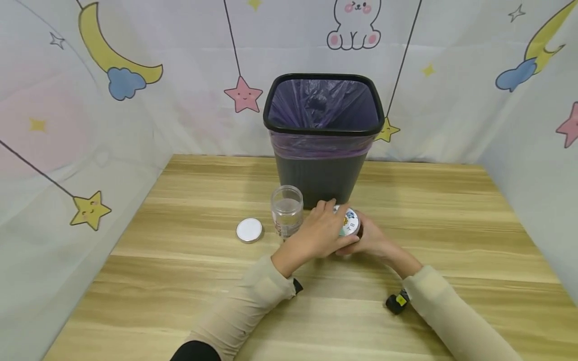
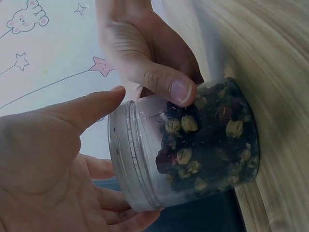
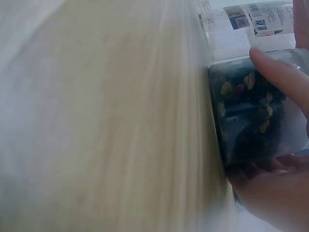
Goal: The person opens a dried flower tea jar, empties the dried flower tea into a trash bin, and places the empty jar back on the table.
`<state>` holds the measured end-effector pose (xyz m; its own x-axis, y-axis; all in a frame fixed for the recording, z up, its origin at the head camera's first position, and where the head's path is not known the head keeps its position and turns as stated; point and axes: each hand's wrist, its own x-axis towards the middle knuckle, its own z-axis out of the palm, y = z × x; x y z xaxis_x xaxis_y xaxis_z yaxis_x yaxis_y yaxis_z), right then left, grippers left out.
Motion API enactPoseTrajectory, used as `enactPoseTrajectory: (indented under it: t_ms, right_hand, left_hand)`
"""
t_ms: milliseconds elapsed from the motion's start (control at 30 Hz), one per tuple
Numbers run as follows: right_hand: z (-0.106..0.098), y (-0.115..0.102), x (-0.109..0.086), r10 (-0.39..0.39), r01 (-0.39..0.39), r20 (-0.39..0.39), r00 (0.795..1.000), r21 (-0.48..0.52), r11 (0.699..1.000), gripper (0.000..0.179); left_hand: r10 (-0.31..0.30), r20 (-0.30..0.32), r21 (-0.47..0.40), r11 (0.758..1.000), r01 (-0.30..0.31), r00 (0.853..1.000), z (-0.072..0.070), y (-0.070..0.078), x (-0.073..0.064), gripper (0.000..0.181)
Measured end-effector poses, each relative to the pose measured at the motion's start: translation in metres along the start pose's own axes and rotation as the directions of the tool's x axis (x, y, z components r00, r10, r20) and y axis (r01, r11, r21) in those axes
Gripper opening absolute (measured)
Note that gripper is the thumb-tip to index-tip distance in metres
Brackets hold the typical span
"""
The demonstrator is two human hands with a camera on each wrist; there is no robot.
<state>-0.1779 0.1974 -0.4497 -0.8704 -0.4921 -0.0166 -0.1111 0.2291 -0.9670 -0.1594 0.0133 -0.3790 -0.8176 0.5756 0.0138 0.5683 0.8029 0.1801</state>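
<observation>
A clear jar (image 2: 207, 145) holds dark dried pieces and small yellowish dried buds. It stands upright on the wooden table, close in front of the bin. From the right, my right hand (image 1: 377, 244) grips its body, thumb on one side and fingers round the other. My left hand (image 1: 311, 238) holds the jar's lid (image 1: 350, 224) from above, the thumb on one edge and the fingers round the opposite edge. The lid has a printed cartoon top and sits over the jar's mouth. Left of the hands is a second clear jar (image 1: 287, 206), uncapped, its label (image 3: 273, 18) visible in the right wrist view.
A loose white lid (image 1: 249, 230) lies on the table (image 1: 180, 281), left of the uncapped jar. Behind the jars stands a dark bin (image 1: 318, 175) lined with a purple bag (image 1: 320, 145). Patterned white cloth (image 1: 189, 115) walls the back and both sides.
</observation>
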Motion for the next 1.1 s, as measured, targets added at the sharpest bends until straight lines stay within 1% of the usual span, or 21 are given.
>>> enactPoseTrajectory:
  t_ms: [133, 233, 300, 467, 600, 733, 900, 933, 1100]
  right_hand:
    - [0.002, -0.001, 0.0, 0.008, -0.009, -0.033, 0.999, -0.031, 0.999, 0.092]
    - [0.003, -0.001, 0.0, -0.001, 0.0, -0.04, 0.999, -0.023, 1.0, 0.09]
    - [0.002, -0.001, 0.0, -0.008, 0.007, -0.042, 0.999, -0.009, 1.0, 0.088]
    - [-0.001, -0.002, -0.001, -0.012, 0.012, -0.045, 0.999, -0.009, 1.0, 0.086]
    - [-0.005, -0.007, -0.004, -0.016, 0.016, -0.059, 0.998, -0.005, 1.0, 0.085]
    - [-0.01, -0.015, -0.008, -0.038, 0.039, -0.07, 0.997, 0.015, 0.999, 0.086]
    - [-0.014, -0.029, -0.016, -0.083, 0.088, -0.058, 0.995, 0.075, 0.993, 0.089]
    - [-0.015, -0.032, -0.018, -0.094, 0.098, -0.053, 0.994, 0.091, 0.991, 0.089]
    - [-0.015, -0.044, -0.023, -0.132, 0.139, -0.089, 0.987, 0.076, 0.987, 0.09]
  left_hand:
    - [-0.006, -0.027, 0.03, 1.0, 0.006, 1.0, 0.0, 0.001, -0.001, 0.074]
    - [-0.005, -0.045, 0.05, 0.999, 0.007, 0.999, 0.0, 0.002, -0.001, 0.073]
    - [0.0, -0.05, 0.065, 0.998, 0.004, 0.999, 0.0, 0.003, 0.0, 0.072]
    - [0.016, -0.061, 0.098, 0.995, -0.01, 0.998, -0.002, 0.004, 0.001, 0.069]
    - [0.028, -0.1, 0.111, 0.994, -0.017, 0.995, -0.005, 0.007, 0.002, 0.068]
    - [0.047, -0.163, 0.13, 0.991, -0.026, 0.985, -0.012, 0.01, 0.002, 0.07]
    - [0.084, -0.241, 0.156, 0.987, -0.047, 0.967, -0.026, 0.016, -0.001, 0.073]
    - [0.091, -0.253, 0.155, 0.986, -0.052, 0.963, -0.029, 0.017, -0.001, 0.074]
    - [0.101, -0.296, 0.123, 0.99, -0.067, 0.95, -0.044, 0.022, -0.007, 0.075]
